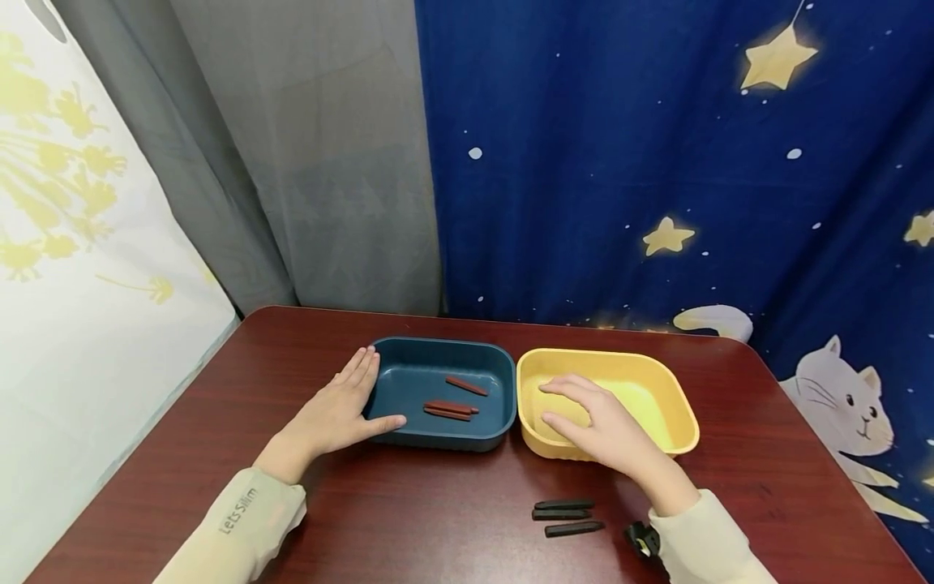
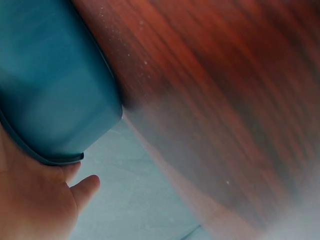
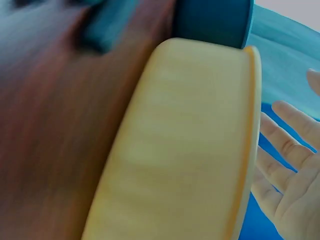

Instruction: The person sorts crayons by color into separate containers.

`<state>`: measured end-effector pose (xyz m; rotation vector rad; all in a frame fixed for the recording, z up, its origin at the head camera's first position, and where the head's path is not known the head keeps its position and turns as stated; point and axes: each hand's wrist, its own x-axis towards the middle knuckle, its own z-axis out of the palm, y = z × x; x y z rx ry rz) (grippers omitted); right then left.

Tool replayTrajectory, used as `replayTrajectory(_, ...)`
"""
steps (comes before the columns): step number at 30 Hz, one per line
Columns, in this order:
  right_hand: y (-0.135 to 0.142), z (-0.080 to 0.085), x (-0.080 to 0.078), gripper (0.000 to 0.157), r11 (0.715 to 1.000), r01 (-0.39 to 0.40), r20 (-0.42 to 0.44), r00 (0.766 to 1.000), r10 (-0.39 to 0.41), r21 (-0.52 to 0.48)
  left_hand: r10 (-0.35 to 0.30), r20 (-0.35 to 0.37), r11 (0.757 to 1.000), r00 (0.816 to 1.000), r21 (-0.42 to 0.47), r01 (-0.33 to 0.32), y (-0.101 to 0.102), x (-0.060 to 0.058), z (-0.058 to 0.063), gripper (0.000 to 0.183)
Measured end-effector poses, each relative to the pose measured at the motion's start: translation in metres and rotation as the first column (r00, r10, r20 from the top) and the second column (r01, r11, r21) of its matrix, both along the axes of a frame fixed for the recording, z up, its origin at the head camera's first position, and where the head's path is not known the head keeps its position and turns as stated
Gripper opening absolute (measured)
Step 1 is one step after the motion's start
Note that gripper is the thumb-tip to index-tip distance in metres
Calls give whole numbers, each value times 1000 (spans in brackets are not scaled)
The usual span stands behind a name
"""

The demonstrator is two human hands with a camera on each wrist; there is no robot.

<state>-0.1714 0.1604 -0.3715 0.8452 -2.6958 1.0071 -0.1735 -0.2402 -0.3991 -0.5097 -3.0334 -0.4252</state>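
Observation:
My left hand (image 1: 339, 408) rests on the left end of a dark blue plastic bin (image 1: 441, 442), fingers straight along the rim and thumb out over the front edge. In the left wrist view, the hand lies against the bin's outer wall (image 2: 60, 95). Inside the bin are a few reddish-brown crayon-like sticks (image 1: 467, 386), one apart from the others. Over the yellow bin (image 1: 660, 410) hovers my right hand (image 1: 606, 422), with fingers spread, slightly bent, and nothing between them. The right wrist view has this hand (image 3: 295, 165) beside the yellow rim, palm visible.
Three black crayon-like sticks (image 1: 560, 514) lie side by side on the reddish-brown table (image 1: 423, 519), in front of the yellow bin. The two bins stand next to each other. A blue starry curtain (image 1: 554, 203) and a grey one (image 1: 350, 203) hang behind the table.

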Motion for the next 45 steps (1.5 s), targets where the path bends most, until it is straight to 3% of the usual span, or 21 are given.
replayTrajectory(9, 43, -10, 15, 56, 993, 111, 7, 994, -112, 49, 8, 17, 1000, 1000, 3, -8, -3, 3, 3, 115)
replayTrajectory(21, 86, -3, 8, 75, 984, 169, 89, 981, -173, 51, 33, 30, 999, 999, 18, -34, -6, 1, 1, 117)
replayTrajectory(30, 121, -10, 3, 87, 977, 202, 142, 967, -210, 75, 25, 36, 1000, 999, 13, -26, -3, 0, -1, 117)
replayTrajectory(38, 145, -23, -4, 94, 975, 199, 182, 960, -215, 102, 10, 15, 1000, 1000, 12, -10, -1, -1, 0, 115)
replayTrajectory(45, 146, -27, -7, 107, 978, 162, 212, 959, -188, 134, 16, 16, 1000, 1000, 15, -17, 3, 0, 0, 114)
